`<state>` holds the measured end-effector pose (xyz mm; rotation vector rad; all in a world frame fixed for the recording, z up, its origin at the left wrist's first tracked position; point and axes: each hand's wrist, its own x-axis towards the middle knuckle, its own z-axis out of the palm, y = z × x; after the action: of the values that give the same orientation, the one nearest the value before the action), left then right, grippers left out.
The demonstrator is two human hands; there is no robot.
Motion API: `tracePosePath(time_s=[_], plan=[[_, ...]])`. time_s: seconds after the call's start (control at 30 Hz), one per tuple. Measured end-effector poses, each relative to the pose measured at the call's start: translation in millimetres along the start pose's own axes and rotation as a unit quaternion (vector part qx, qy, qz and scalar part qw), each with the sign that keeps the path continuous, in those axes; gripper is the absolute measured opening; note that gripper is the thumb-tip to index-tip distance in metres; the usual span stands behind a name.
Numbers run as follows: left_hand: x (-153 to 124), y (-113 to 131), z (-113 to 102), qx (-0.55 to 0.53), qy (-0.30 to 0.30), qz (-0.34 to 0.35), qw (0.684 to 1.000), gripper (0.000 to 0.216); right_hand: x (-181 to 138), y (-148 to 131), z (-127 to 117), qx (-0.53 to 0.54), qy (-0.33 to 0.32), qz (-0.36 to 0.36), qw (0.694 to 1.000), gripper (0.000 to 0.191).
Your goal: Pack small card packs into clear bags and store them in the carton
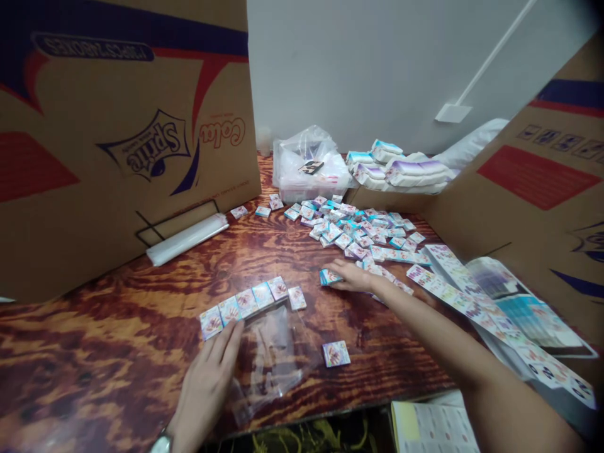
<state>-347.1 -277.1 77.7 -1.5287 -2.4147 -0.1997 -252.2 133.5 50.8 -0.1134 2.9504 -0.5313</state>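
Note:
A row of small printed boxes (pixel 246 303) lies on the wooden table, slightly slanted. My left hand (pixel 207 371), fingers stretched out, touches the near edge of the row at its left part. Just off the right end sits a single small box (pixel 297 298). A clear plastic bag (pixel 271 352) lies flat in front of the row, partly under it. Further right, my right hand (pixel 352 277) is closed around a small blue box (pixel 329 277), beside the big pile. Another small box (pixel 336 353) rests alone nearer the table's front edge.
A heap of small boxes (pixel 349 226) spreads across the back. Behind it are a plastic-wrapped tub (pixel 311 170) and bundled packs (pixel 401 168). Large cartons (pixel 117 126) stand left and right (pixel 533 189). Printed card strips (pixel 476 308) lie right; clear sleeves (pixel 187 239) lie left.

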Motion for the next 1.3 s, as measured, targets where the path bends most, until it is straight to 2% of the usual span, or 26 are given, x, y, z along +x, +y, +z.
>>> tracePosePath(time_s=[0.13,0.23,0.3,0.4,0.47,0.57,0.67,0.73,0.8,0.93,1.07,1.2,1.3], plan=[[3,5,-6,0.0,-0.037,0.005,0.999,0.072,-25,-23,13,0.01,0.096,0.073,0.993,0.052],[3,8,-7,0.003,-0.079,0.007,0.997,0.076,-37,-39,20,0.017,0.126,0.098,0.987,0.05],[3,8,-7,0.006,-0.091,0.011,0.996,0.079,-35,-48,23,0.016,0.143,0.135,0.98,0.049],[0,6,-6,0.01,-0.087,0.018,0.996,0.079,-22,-59,28,0.005,0.192,0.231,0.954,0.056],[-3,4,-5,0.015,-0.076,0.02,0.997,0.079,-13,-67,33,-0.02,0.198,0.306,0.931,0.062],[-6,3,-2,0.021,-0.07,0.012,0.997,0.081,-7,-76,42,-0.086,0.157,0.374,0.91,0.064],[-9,4,2,0.016,-0.069,0.004,0.997,0.082,-13,-79,49,-0.117,0.154,0.351,0.916,0.068],[-9,3,4,0.011,-0.062,0.005,0.998,0.082,-20,-78,51,-0.105,0.195,0.306,0.926,0.069],[-9,2,5,0.008,-0.054,0.013,0.998,0.081,-26,-76,51,-0.092,0.231,0.275,0.929,0.063],[-8,1,4,0.017,-0.049,0.025,0.998,0.078,-32,-76,51,-0.081,0.256,0.279,0.922,0.045],[-8,1,1,0.033,-0.046,0.034,0.998,0.076,-32,-77,58,-0.071,0.294,0.289,0.908,0.042],[-8,2,-2,0.032,-0.041,0.031,0.998,0.074,-31,-75,70,-0.06,0.28,0.28,0.916,0.043],[-7,2,-1,0.032,-0.035,0.03,0.998,0.073,-33,-71,78,-0.042,0.301,0.255,0.918,0.042]])
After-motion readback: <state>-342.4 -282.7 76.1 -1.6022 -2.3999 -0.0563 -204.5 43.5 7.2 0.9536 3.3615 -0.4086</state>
